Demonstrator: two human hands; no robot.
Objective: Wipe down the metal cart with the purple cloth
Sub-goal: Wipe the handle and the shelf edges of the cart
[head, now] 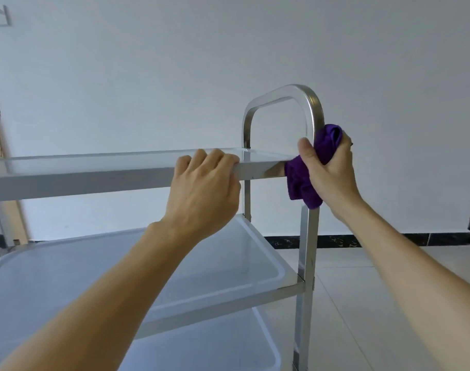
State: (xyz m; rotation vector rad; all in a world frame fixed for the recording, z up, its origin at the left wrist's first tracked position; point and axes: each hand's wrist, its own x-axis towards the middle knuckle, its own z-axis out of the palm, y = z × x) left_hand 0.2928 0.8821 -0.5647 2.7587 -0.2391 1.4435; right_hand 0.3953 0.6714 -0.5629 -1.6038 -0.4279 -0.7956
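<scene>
The smooth steel metal cart has shallow, bare tray shelves. The left hand is clenched over the top shelf's front rim. The right hand grasps the crumpled purple cloth against the rounded handle post.

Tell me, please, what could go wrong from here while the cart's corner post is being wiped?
The purple cloth is bunched in the right hand, so little fabric may touch the post, leaving streaks. The left hand only rests its fingers over the top shelf rim; a hard wipe could shift the cart.
</scene>
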